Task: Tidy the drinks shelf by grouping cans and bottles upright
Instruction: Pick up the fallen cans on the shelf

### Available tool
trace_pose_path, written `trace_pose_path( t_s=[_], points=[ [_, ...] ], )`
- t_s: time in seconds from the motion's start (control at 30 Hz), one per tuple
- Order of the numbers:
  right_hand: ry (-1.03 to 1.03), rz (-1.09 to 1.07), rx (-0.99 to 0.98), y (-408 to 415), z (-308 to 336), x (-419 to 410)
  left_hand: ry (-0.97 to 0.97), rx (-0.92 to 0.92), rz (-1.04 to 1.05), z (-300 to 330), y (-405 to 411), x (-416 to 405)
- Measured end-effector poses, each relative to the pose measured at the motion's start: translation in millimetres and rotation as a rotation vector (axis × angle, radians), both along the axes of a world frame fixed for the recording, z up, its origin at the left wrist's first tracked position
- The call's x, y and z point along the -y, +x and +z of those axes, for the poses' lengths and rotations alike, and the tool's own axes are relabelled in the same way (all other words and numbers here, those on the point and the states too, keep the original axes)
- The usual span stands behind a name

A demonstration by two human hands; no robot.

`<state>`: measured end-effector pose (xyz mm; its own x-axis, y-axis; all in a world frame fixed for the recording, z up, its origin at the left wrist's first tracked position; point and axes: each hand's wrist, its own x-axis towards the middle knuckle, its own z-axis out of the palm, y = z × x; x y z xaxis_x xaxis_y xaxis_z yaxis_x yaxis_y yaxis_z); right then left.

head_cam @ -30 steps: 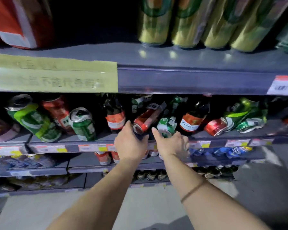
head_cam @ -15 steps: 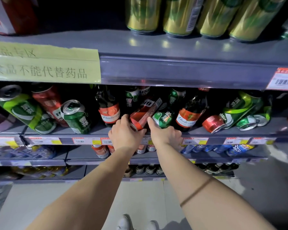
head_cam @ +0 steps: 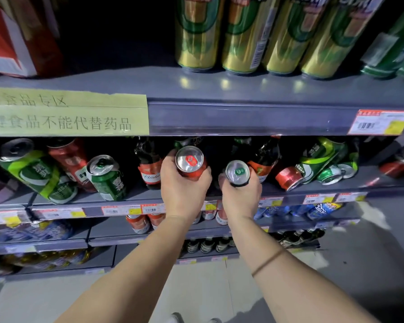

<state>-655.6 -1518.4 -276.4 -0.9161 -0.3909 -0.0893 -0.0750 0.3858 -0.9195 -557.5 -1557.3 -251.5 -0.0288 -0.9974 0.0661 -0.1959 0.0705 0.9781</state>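
red can [head_cam: 189, 162]: in left hand, upright, top w/ red tab facing cam; held just in front of the middle shelf, above its front edge.
green-tab can [head_cam: 238, 171]: in right hand, upright, silver top w/ green tab showing; body mostly hidden by fingers. Just right of red can, small gap btwn the two.
left hand [head_cam: 182, 191]: fingers + thumb curled round red can's body from below/side, firm wrap.
right hand [head_cam: 241, 196]: fingers curled round green-tab can, top poking out above the grip. Thin band on that wrist.
middle shelf [head_cam: 138, 194]: grey, price tags along front strip; stock in a jumble.
brown bottles [head_cam: 149, 169]: dark glass, red/white labels, behind + btwn the hands, one left of red can, one right of green-tab can; leaning.
green cans, left [head_cam: 107, 178]: one tilted near shelf front, a taller green/white one further left also leaning.
red can, left rear [head_cam: 71, 159]: tilted, btwn the two green ones.
fallen cans, right [head_cam: 288, 177]: a red one on its side, green ones lying beside it w/ ends toward cam.
top shelf [head_cam: 243, 89]: row of tall gold cans [head_cam: 243, 33] standing upright; red carton far left.
yellow sign [head_cam: 65, 113]: on top shelf's edge, left half, Chinese text.
lower shelves: blue packs, small bottles, red/white cans; detail too blurred.
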Motion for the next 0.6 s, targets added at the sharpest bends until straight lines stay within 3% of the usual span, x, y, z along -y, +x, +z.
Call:
trace_pose_path(
  t_s=[0.27, 0.43, 0.6],
  points=[
    [0.146, 0.192, -0.061, -10.7, 5.3, 9.4, -0.108, 0.159, -0.083, -12.5, -2.2, 11.4],
    [0.189, 0.243, -0.088, -11.5, -0.7, 3.7, 0.001, 0.262, -0.158, -36.6, 0.6, 23.5],
    [0.200, 0.199, -0.110, -9.7, -6.7, 3.8, 0.017, 0.243, -0.161, -56.6, 4.5, 17.7]
  ],
)
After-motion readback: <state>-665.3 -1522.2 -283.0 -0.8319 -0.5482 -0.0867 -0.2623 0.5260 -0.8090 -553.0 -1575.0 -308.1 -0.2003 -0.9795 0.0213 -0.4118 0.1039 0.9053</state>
